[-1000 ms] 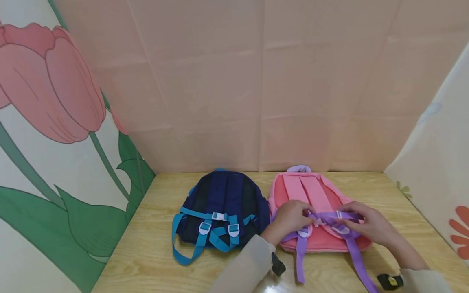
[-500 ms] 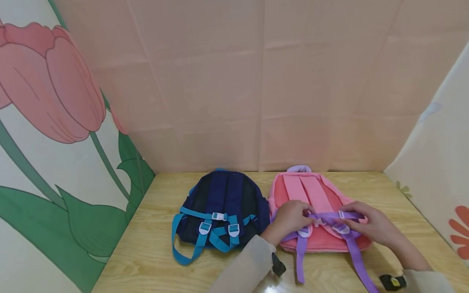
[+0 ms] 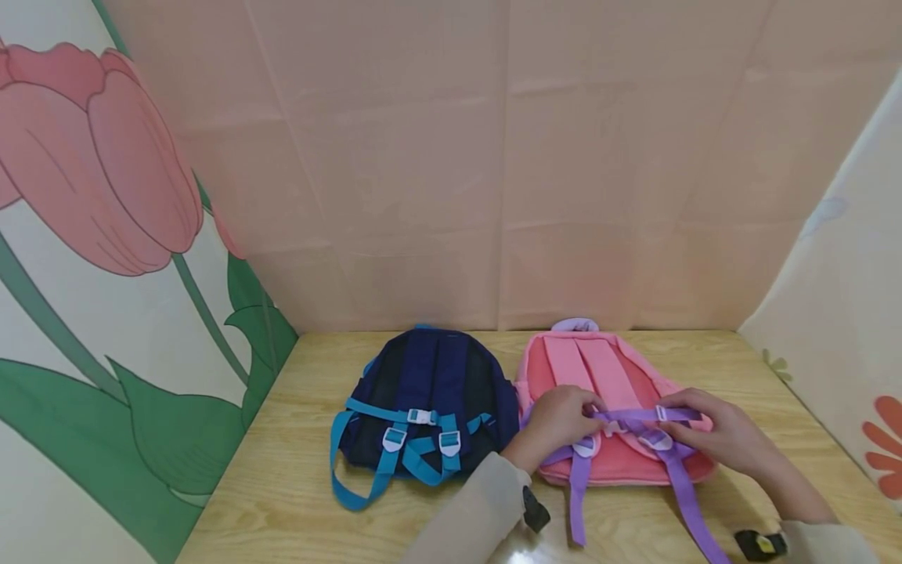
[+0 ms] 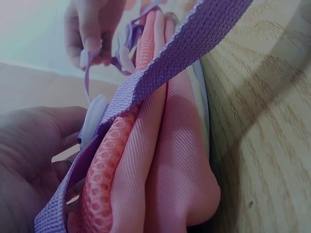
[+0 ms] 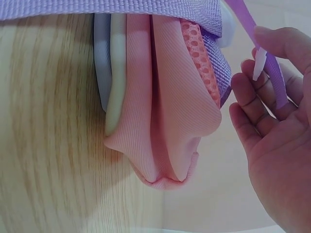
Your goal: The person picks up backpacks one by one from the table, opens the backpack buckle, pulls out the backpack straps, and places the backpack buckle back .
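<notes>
A pink backpack [image 3: 620,464] lies on the table with its straps facing up. A purple chest strap [image 3: 623,415] runs across it, between my two hands. My left hand [image 3: 560,419] pinches this strap's left part, close to a small pink buckle [image 3: 613,428]. At the strap's right part, my right hand [image 3: 715,431] pinches the webbing beside a white slider [image 3: 661,413]. In the right wrist view, the slider [image 5: 260,63] sits by the thumb and fingers, and the strap's end loops over the palm. Two purple shoulder straps [image 3: 578,501] hang toward the front.
To the left, a dark blue backpack [image 3: 437,368] lies against the pink one, its blue straps [image 3: 384,470] up and its white chest buckle [image 3: 421,417] fastened. A beige sheet [image 3: 493,164] backs the wooden table [image 3: 282,486]. Flower-printed panels [image 3: 106,157] stand at both sides.
The white slider has shifted slightly to the right along the purple strap, and my right hand has moved a little right with it. My left hand has stayed in place.
</notes>
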{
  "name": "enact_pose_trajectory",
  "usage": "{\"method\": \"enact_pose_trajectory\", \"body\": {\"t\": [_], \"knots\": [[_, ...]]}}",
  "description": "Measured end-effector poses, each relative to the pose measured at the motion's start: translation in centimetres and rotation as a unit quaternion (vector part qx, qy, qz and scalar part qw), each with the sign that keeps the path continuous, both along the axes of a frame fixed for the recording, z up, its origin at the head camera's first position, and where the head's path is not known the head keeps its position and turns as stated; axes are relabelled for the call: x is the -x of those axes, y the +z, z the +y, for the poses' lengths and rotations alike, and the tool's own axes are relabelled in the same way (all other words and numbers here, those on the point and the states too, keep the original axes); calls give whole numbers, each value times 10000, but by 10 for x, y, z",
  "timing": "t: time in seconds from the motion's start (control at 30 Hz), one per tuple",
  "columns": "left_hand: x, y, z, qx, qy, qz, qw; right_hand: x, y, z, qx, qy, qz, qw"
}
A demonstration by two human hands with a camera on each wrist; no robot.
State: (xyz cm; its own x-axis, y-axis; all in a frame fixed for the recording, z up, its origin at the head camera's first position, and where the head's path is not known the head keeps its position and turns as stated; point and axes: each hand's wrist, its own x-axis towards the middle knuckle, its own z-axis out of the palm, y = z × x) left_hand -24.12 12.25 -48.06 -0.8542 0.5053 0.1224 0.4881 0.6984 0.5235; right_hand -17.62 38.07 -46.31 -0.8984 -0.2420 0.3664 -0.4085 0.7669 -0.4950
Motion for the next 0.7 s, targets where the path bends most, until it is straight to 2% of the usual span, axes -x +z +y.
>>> {"method": "enact_pose_trajectory", "body": {"t": [0.1, 0.3, 0.7], "knots": [[0, 0, 0, -2, -4, -22, 10000, 0, -1, 2, 78, 152, 162, 9997], [-1, 0, 0, -35, 62, -129, 9999, -2, -2, 4, 152, 204, 257, 9993], [-1, 0, 2, 58, 93, 47, 9999, -4, -1, 7, 144, 156, 353, 9992]]}}
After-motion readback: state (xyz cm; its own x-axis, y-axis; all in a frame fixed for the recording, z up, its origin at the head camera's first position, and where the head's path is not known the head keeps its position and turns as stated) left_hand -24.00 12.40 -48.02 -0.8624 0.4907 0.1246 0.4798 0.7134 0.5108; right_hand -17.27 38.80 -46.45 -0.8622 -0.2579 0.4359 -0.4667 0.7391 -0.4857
